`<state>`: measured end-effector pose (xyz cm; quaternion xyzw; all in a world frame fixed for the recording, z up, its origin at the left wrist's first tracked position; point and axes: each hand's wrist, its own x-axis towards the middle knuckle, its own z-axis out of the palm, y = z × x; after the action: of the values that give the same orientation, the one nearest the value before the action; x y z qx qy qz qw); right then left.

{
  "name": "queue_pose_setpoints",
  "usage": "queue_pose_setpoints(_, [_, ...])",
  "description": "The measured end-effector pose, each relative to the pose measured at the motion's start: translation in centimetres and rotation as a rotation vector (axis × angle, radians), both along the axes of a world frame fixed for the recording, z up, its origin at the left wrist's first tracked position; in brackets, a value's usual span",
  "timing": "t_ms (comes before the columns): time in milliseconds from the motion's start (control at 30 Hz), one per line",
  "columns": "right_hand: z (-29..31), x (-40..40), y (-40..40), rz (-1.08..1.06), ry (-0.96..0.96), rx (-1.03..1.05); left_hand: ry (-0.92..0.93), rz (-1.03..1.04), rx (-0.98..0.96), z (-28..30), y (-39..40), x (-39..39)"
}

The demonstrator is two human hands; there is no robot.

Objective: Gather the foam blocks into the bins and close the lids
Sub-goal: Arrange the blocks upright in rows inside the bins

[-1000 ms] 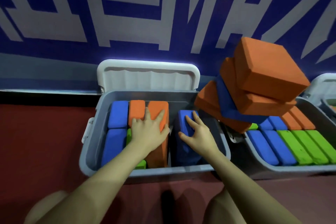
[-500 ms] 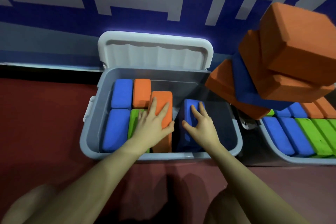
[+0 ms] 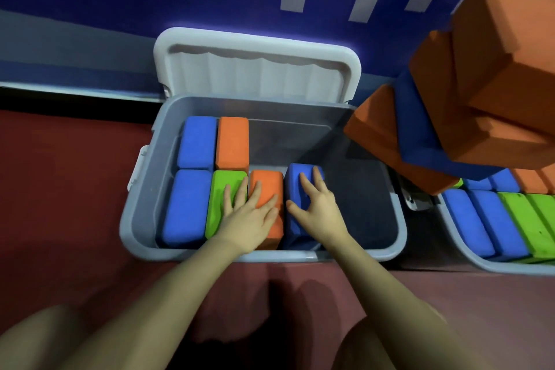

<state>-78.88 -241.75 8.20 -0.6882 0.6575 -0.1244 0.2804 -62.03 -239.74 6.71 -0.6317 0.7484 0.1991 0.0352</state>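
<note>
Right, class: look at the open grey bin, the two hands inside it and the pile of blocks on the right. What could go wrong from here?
1. The tilted stack of orange and blue blocks leans over the grey bin; it may topple.
2. The blue block under the right hand sits askew, so it might jam the row.
3. The left hand presses the orange block and green block; if they stay proud, the white lid may not close.

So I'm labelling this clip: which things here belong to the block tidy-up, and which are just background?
Job: grey bin, its open lid, blocks inside, stacked blocks, second bin, left hand, right hand.

Background: red floor, blue-and-white wall.
</note>
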Motion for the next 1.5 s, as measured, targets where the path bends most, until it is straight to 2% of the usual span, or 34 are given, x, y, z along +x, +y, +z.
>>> queue_pose_setpoints(133, [-0.7, 0.1, -0.3, 0.022, 0.033, 0.065, -0.182, -0.081, -0.009, 0.1, -0.5, 1.9])
queue_pose_setpoints(333, [-1.9, 1.1, -0.4, 0.11, 0.136, 0.142, -0.252, -0.113, 0.083, 0.9, -1.0, 2.1])
queue_pose_setpoints(500, [-2.5, 1.0, -0.5, 0.142, 0.138, 0.212, -0.314, -0.147, 0.111, 1.2, -1.2, 2.1])
queue_pose_setpoints(933, [-2.7, 0.2, -1.2, 0.166, 0.23, 0.24, -0.187, -0.136, 0.106, 0.9, -0.9, 2.4])
queue_pose_setpoints(1067, [0.4, -1.2, -0.2, 0.157, 0.222, 0.002, -0.151, -0.125, 0.038, 2.7, -0.7, 2.2])
queue_pose_setpoints(1233, [5.7, -3.8, 0.8, 0.093, 0.179, -0.31, -0.017, -0.051, -0.183, 6.0, -0.7, -0.3])
queue_pose_setpoints(1367, [10.8, -6.2, 0.3, 0.077, 0.231, -0.745, 0.09, -0.101, -0.341, 10.6, -3.1, -2.8])
queue_pose_setpoints(1500, [16.8, -9.3, 0.6, -0.026, 0.247, -1.081, 0.212, -0.221, -0.476, 16.5, -5.2, -6.5])
